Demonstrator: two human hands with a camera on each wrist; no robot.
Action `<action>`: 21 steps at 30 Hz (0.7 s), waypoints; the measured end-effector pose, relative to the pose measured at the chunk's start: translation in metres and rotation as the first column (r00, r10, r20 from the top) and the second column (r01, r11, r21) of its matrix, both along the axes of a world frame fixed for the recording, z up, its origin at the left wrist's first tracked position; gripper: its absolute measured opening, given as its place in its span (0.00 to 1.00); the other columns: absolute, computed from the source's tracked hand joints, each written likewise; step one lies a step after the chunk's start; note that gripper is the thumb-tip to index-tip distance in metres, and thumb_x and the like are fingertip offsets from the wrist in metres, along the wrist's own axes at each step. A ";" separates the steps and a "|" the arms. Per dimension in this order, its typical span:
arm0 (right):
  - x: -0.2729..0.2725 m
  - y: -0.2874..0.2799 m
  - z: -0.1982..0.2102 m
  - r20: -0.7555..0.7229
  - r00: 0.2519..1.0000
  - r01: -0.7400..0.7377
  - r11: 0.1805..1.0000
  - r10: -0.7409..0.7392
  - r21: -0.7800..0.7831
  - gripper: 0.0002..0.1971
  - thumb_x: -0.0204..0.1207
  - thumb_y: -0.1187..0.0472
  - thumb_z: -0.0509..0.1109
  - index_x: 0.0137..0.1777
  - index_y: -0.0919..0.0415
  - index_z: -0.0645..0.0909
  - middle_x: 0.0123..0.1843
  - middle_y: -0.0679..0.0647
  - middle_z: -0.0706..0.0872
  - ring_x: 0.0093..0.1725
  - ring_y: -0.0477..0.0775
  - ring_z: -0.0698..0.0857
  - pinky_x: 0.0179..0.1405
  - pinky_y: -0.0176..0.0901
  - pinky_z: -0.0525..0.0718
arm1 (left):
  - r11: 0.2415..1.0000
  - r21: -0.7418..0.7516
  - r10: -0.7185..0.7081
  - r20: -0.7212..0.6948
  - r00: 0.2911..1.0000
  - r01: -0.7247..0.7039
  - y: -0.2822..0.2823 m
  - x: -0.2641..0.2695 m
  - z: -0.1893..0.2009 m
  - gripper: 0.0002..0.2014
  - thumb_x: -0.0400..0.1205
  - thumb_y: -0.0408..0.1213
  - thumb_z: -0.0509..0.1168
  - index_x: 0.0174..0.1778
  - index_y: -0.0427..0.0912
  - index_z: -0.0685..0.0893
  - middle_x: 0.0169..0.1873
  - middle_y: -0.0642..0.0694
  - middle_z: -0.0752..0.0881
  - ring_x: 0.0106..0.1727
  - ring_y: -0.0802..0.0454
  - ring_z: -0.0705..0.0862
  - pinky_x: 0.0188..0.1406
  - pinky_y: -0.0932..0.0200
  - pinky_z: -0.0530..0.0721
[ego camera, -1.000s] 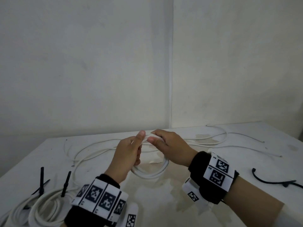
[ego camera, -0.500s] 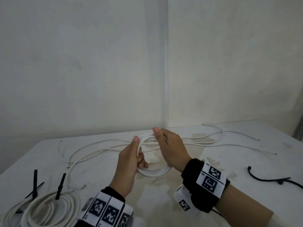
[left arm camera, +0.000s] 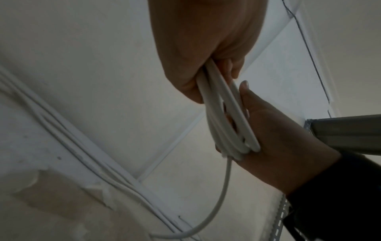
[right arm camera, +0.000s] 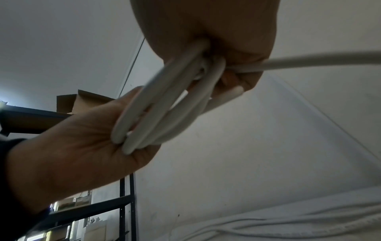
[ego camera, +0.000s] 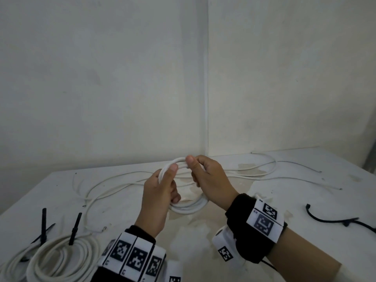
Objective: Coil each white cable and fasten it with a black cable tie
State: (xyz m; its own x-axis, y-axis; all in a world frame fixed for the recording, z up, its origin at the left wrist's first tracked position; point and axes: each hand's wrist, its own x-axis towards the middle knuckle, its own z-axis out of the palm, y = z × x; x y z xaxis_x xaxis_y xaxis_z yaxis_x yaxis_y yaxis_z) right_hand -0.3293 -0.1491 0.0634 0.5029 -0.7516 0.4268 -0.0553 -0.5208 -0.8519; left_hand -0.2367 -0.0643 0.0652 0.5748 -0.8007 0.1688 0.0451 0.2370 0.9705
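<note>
A white cable coil [ego camera: 188,206] is held upright above the tabletop [ego camera: 126,212] between both hands. The left hand [ego camera: 160,192] is curled round its left side; the right hand [ego camera: 211,180] is pinched on its top. Loose cable [ego camera: 122,180] trails across the tabletop. Two finished coils [ego camera: 59,259] with black ties [ego camera: 75,226] lie at front left; a spare tie [ego camera: 333,219] lies at right.
</note>
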 end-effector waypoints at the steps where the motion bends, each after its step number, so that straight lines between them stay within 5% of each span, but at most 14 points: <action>1: 0.000 0.001 -0.002 -0.003 1.000 0.020 1.000 -0.020 0.002 0.22 0.78 0.44 0.60 0.39 0.65 0.79 0.24 0.48 0.75 0.27 0.49 0.74 0.33 0.43 0.74 | 0.999 -0.029 0.037 -0.026 0.999 -0.038 -0.001 0.000 -0.001 0.13 0.83 0.40 0.61 0.32 0.42 0.76 0.15 0.55 0.64 0.16 0.59 0.63 0.16 0.67 0.68; 3: 0.000 0.003 -0.005 -0.014 0.997 0.076 0.996 -0.077 -0.046 0.22 0.79 0.45 0.59 0.43 0.66 0.79 0.29 0.54 0.79 0.31 0.54 0.77 0.35 0.45 0.75 | 0.994 -0.068 0.081 -0.068 0.994 -0.086 -0.004 -0.001 -0.004 0.15 0.83 0.42 0.61 0.30 0.43 0.73 0.15 0.56 0.65 0.16 0.60 0.64 0.16 0.67 0.69; 6: -0.003 0.001 -0.002 -0.061 0.993 0.093 0.988 -0.101 -0.123 0.18 0.80 0.47 0.58 0.35 0.58 0.74 0.29 0.53 0.77 0.31 0.52 0.74 0.31 0.38 0.70 | 0.997 -0.062 0.051 -0.049 0.997 -0.054 -0.004 0.000 -0.012 0.15 0.83 0.45 0.60 0.31 0.43 0.75 0.16 0.55 0.68 0.17 0.59 0.69 0.22 0.64 0.75; 11: -0.013 -0.005 0.006 -0.353 0.935 -0.071 0.976 -0.007 -0.207 0.18 0.79 0.44 0.58 0.40 0.59 0.73 0.32 0.54 0.78 0.35 0.54 0.76 0.38 0.46 0.73 | 0.947 0.182 -0.280 0.073 0.957 0.263 0.005 0.022 -0.001 0.23 0.78 0.55 0.58 0.29 0.38 0.77 0.20 0.44 0.78 0.24 0.48 0.81 0.42 0.48 0.82; 14: -0.014 -0.004 0.011 -0.468 0.882 -0.191 0.952 0.059 -0.240 0.16 0.79 0.43 0.59 0.41 0.56 0.73 0.34 0.55 0.79 0.35 0.53 0.76 0.37 0.45 0.72 | 0.922 0.298 -0.306 0.163 0.938 0.249 0.005 0.020 0.011 0.27 0.80 0.59 0.53 0.27 0.40 0.74 0.18 0.48 0.72 0.19 0.52 0.72 0.30 0.57 0.79; 19: -0.012 0.000 0.011 -0.282 0.958 -0.128 0.949 0.044 -0.288 0.20 0.80 0.45 0.58 0.43 0.64 0.78 0.35 0.61 0.83 0.36 0.59 0.79 0.39 0.49 0.74 | 0.989 0.148 -0.030 0.124 0.992 0.011 -0.001 -0.001 0.005 0.23 0.82 0.50 0.59 0.23 0.42 0.67 0.13 0.54 0.63 0.16 0.57 0.61 0.16 0.64 0.65; 21: -0.011 0.001 0.007 -0.187 0.982 -0.039 0.955 -0.018 -0.294 0.20 0.78 0.42 0.56 0.41 0.58 0.76 0.31 0.52 0.80 0.35 0.55 0.78 0.38 0.47 0.73 | 0.994 0.094 0.043 0.056 0.997 -0.048 -0.005 -0.005 0.002 0.22 0.82 0.48 0.60 0.25 0.41 0.69 0.12 0.54 0.64 0.14 0.58 0.62 0.14 0.65 0.65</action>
